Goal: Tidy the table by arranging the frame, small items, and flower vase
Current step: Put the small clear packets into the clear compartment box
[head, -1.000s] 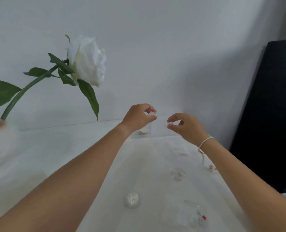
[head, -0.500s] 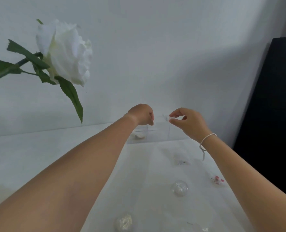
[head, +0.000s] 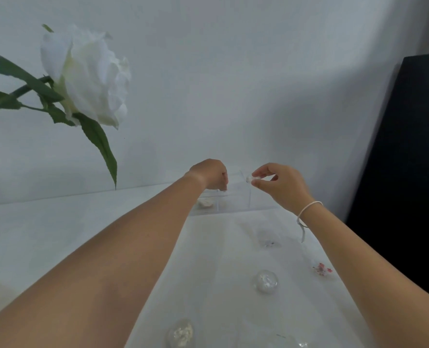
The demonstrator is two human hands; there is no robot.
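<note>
A clear acrylic box point(head: 236, 202) with compartments stands at the back of the white table, against the wall. My left hand point(head: 209, 173) hangs curled over the box's left part; what its fingers hold is hidden. My right hand point(head: 282, 184) pinches a small white item point(head: 249, 178) between thumb and forefinger above the box's right side. A pale piece point(head: 205, 202) lies in the left compartment. Clear domes point(head: 265, 281) point(head: 180, 334) point(head: 268, 238) and a piece with red flowers point(head: 322, 268) lie on the cloth. A white rose point(head: 87, 76) leans in from the left; its vase is out of view.
A black panel point(head: 409, 172) stands at the right, beyond the table's edge. A white wall closes the back. Another clear piece point(head: 291, 341) lies at the bottom edge. The white cloth point(head: 57, 234) covers the table's left side.
Both hands have moved forward over the clear box, the left one dipping its fingers down. The view has shifted, so the rose looks nearer and the vase has left the frame.
</note>
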